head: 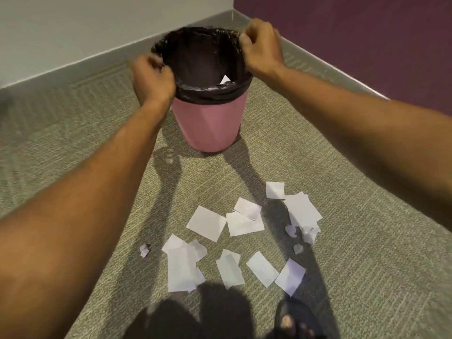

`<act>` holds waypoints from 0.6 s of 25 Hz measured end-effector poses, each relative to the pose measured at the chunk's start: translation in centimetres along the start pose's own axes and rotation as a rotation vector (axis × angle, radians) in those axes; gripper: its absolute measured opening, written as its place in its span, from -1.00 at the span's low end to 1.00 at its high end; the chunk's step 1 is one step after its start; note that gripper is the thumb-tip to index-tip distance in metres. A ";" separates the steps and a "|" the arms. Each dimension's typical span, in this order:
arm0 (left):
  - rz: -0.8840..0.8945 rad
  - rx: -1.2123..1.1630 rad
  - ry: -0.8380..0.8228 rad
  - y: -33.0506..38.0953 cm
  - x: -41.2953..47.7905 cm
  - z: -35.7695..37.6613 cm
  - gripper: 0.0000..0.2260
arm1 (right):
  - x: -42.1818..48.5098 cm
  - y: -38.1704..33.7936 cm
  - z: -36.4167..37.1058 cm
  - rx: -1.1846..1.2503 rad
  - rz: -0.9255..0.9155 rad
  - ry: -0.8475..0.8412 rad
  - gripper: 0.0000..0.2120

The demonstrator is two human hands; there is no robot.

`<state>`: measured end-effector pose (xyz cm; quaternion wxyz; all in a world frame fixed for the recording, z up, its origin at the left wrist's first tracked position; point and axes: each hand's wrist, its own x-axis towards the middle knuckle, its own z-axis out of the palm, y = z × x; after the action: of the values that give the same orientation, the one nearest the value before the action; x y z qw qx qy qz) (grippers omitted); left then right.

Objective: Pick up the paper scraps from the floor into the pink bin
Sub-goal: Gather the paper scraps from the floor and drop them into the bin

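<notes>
Your left hand [152, 74] and your right hand [260, 48] are both up at the top of the pink bin [210, 121]. Each hand is closed, pinching the edge of the black bag [208, 92] that lines the bin. The left hand holds the bag at the left side of the rim. The right hand holds it at the far right side of the rim. I think you hold it this way to pull the bag wide and snug over the rim, so the mouth is open and paper can drop in without the bag slipping down.

The bin stands on the carpet [73, 143] near the corner where the two walls meet. One small white piece [225, 79] shows inside the bag already.

The paper scraps [244, 231] are not in your hands. They lie on the carpet on the near side of the bin, well apart from both hands and closer to your foot [291, 319]. Most are flat white pieces, and some lie on top of each other. A few are little crumpled balls, like the one at the left of the pile [144, 250].

So the picking up has hardly begun. Once you are done with the bag, you need to let go and reach down and back toward yourself. The flat pieces sit tight on the carpet, so they may be hard to lift by an edge.
</notes>
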<state>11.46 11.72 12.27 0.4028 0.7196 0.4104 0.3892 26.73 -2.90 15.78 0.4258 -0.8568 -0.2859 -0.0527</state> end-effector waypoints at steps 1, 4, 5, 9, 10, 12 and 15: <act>0.019 0.053 0.021 -1.6 -1.7 -0.7 -0.90 | -1.7 0.9 -0.7 0.018 0.011 0.006 -0.86; 0.138 0.279 -0.191 -7.4 -8.7 -1.9 -0.90 | -8.8 5.9 -2.4 0.005 0.111 -0.103 -0.87; 0.167 0.377 -0.351 -9.3 -11.3 -2.0 -0.84 | -11.3 8.3 -2.5 -0.039 0.181 -0.212 -0.92; 0.234 0.785 -0.982 -14.6 -20.5 -0.5 -0.31 | -20.2 17.8 -3.7 -0.511 0.432 -0.751 -0.36; 0.236 0.859 -1.088 -15.4 -22.1 0.3 -0.19 | -21.9 19.5 -4.0 -0.597 0.471 -0.838 -0.20; 0.196 0.926 -1.213 -16.4 -24.3 2.3 -0.04 | -24.2 21.9 -4.4 -0.677 0.560 -0.887 -0.01; 0.137 0.971 -1.226 -16.4 -26.1 4.8 0.00 | -26.5 23.3 -3.8 -0.723 0.665 -0.794 0.11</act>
<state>1.79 -7.63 -10.22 0.1730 0.9252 0.1939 -0.2766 17.72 -28.64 -7.00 -0.0355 -0.9439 -0.1048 0.3112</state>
